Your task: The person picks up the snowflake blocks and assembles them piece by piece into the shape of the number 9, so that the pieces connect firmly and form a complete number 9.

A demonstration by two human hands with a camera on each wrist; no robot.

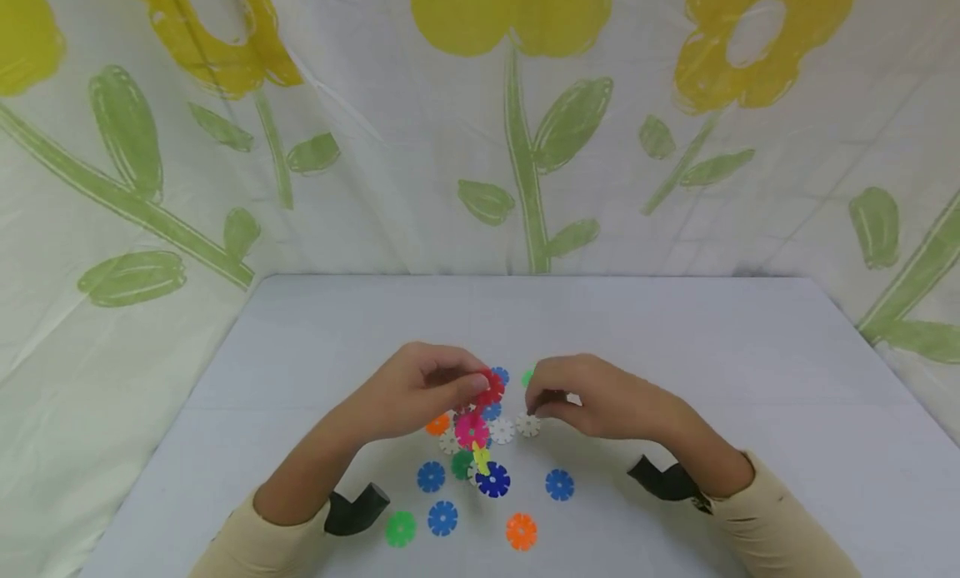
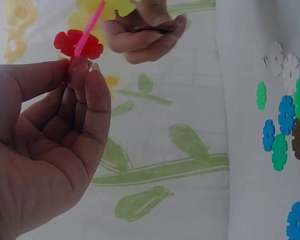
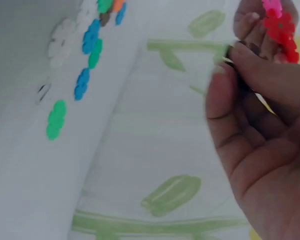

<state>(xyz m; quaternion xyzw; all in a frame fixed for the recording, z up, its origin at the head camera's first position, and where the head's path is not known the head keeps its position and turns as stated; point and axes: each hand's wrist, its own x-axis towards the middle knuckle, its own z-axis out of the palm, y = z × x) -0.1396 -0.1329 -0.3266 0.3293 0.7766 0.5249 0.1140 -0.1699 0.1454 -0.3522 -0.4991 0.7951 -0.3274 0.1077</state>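
Thumb and fingers of my left hand (image 1: 420,391) pinch a red notched plastic disc (image 1: 492,388), raised above the table. A pink disc (image 1: 472,432) is slotted into the red one, edge-on in the left wrist view. A yellow disc (image 1: 480,457) and a dark blue disc (image 1: 492,480) follow below it in the head view, like a chain. To the right, my right hand (image 1: 600,399) pinches a thin dark brown disc (image 2: 155,29) between thumb and fingers, mostly covered by the fingertips. The two hands are a short gap apart.
Loose notched discs lie on the white table (image 1: 300,328) under and in front of the hands, among them a blue disc (image 1: 559,485), an orange disc (image 1: 521,531) and a green disc (image 1: 401,529). A flower-printed curtain (image 1: 375,186) hangs behind the table.
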